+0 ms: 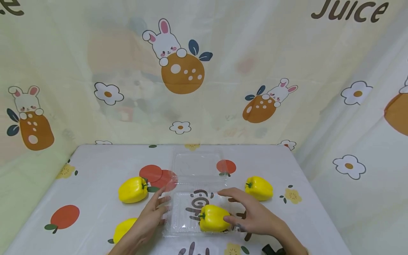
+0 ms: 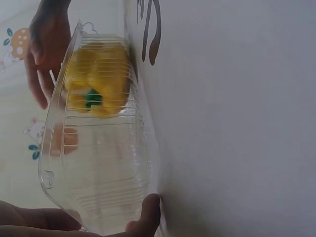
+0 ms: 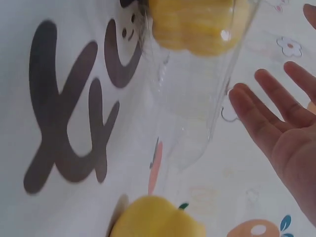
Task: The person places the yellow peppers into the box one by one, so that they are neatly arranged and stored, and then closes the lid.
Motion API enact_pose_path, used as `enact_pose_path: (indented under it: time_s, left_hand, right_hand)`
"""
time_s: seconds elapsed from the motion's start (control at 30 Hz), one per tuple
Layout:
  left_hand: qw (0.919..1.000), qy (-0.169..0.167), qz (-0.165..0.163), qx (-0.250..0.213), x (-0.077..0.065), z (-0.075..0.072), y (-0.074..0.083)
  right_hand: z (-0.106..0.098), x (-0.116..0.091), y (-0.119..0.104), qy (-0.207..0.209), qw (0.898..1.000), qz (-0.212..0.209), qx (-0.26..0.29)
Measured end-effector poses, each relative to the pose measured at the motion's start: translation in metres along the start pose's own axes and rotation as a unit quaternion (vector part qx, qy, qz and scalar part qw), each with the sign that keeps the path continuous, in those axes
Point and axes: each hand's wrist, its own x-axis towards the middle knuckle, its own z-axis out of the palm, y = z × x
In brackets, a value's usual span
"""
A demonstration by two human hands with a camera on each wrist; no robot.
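Note:
A clear plastic clamshell box [image 1: 183,217] lies unfolded on the table, its lid [image 1: 199,164] laid back. One yellow bell pepper [image 1: 214,218] with a green stem sits inside the box's right part, seen through the ribbed wall in the left wrist view. My left hand [image 1: 153,213] is at the box's left end, its thumb [image 2: 150,215] low against the wall and its fingers spread along the side. Over the right end hovers my right hand [image 1: 253,214], fingers spread and apart from the pepper in the right wrist view.
Another yellow bell pepper [image 1: 259,188] lies right of the box. Two more, an upper-left pepper [image 1: 133,190] and a lower-left pepper [image 1: 123,229] partly behind my left forearm, lie on the left. A black object [image 1: 271,250] shows at the front edge. Printed cloth [image 1: 223,117] stands behind.

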Motion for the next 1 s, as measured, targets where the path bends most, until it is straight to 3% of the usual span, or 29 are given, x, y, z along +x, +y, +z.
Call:
enact_pose_path:
  time_s: [0.33,0.77,1.0]
  left_hand:
    - [1.0,-0.004,-0.006,0.0,-0.002,0.0,0.001]
    - [0.9999,-0.006,-0.006,-0.008,-0.003,-0.004,0.002]
    - [0.9998,-0.009,-0.001,-0.015,-0.003,-0.004,0.001]
  right_hand:
    - [-0.02,-0.011,0.007,0.084,0.995,0.032,-0.04]
    - [-0.057,-0.024,0.038,0.184,0.968,0.079,-0.15]
    - [-0.063,-0.028,0.056,0.208,0.961,0.094,-0.153]
